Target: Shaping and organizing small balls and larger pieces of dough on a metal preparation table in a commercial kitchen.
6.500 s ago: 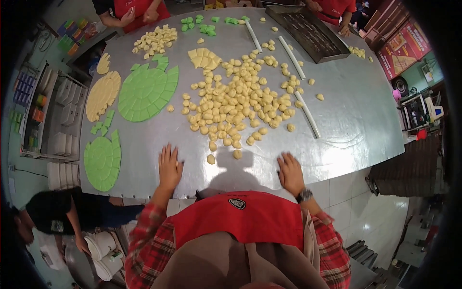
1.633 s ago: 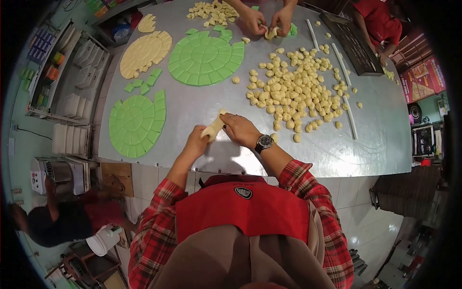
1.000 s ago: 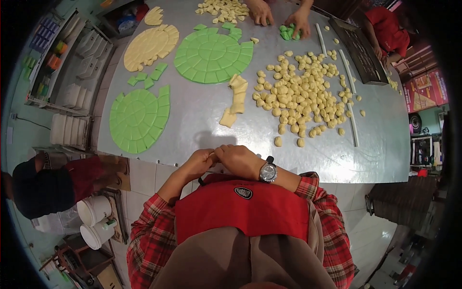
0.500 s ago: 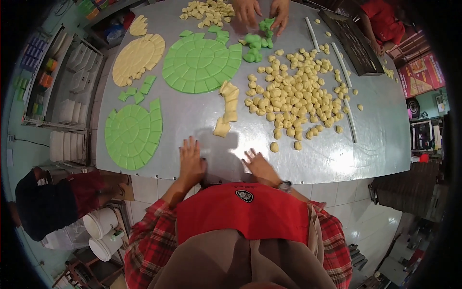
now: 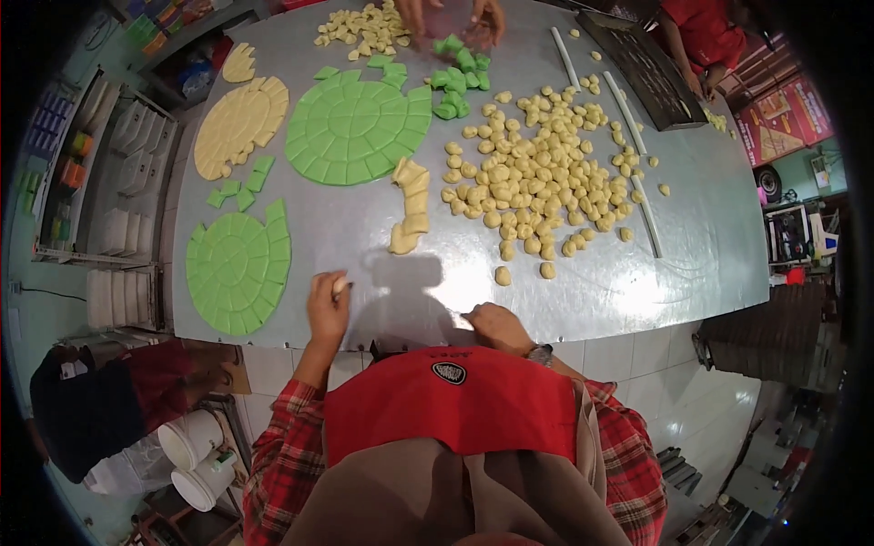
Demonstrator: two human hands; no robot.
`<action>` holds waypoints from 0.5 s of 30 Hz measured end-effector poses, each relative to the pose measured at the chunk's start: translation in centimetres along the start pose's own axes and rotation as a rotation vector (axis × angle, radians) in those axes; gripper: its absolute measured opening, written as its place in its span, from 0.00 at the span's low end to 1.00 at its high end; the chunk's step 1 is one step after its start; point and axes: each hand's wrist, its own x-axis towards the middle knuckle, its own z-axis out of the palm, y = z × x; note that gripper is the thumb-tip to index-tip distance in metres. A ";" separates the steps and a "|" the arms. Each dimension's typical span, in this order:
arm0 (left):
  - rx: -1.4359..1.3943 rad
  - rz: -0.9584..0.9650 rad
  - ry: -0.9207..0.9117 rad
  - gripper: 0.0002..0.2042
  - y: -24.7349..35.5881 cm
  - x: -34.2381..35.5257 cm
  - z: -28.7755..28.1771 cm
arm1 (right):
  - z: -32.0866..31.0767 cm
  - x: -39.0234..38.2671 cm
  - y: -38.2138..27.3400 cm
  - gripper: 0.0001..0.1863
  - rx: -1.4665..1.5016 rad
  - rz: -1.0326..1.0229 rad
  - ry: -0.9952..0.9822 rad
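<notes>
My left hand is closed on a small pale dough piece over the near part of the steel table. My right hand rests low near the table's front edge, fingers curled; what is under them, if anything, is hidden. Ahead of my hands lies a strip of overlapping yellow dough pieces. To the right spreads a heap of yellow dough balls; to the left are green cut dough rounds and a yellow one.
A co-worker's hands are over green dough pieces at the far side. White rods and a dark tray lie at the right. Another co-worker stands beyond the tray; one is at lower left, near white buckets.
My hands were spread flat half a second ago and are now curled, the left on a dough piece. The yellow strip was set down earlier. The co-worker's green pieces are now spread wider.
</notes>
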 end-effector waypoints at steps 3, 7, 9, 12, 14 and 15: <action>-0.599 -0.038 -0.215 0.20 5.0 1.7 6.8 | -3.8 1.7 -0.3 0.20 0.441 0.304 0.243; -0.772 0.375 -0.550 0.24 17.8 3.6 11.4 | -9.7 7.0 2.4 0.21 0.784 0.161 0.499; -0.478 0.535 -0.487 0.22 19.5 5.1 10.0 | -14.1 7.4 6.4 0.22 0.720 0.279 0.512; -0.111 0.300 -0.272 0.17 14.7 6.4 8.5 | -21.2 8.0 11.9 0.27 -0.337 0.361 0.759; 0.146 0.298 -0.051 0.22 9.8 6.9 6.3 | -23.4 8.6 10.8 0.28 -0.768 0.336 0.814; 0.244 0.173 -0.075 0.25 8.6 7.1 5.4 | -23.1 8.8 10.5 0.29 -0.699 0.286 0.784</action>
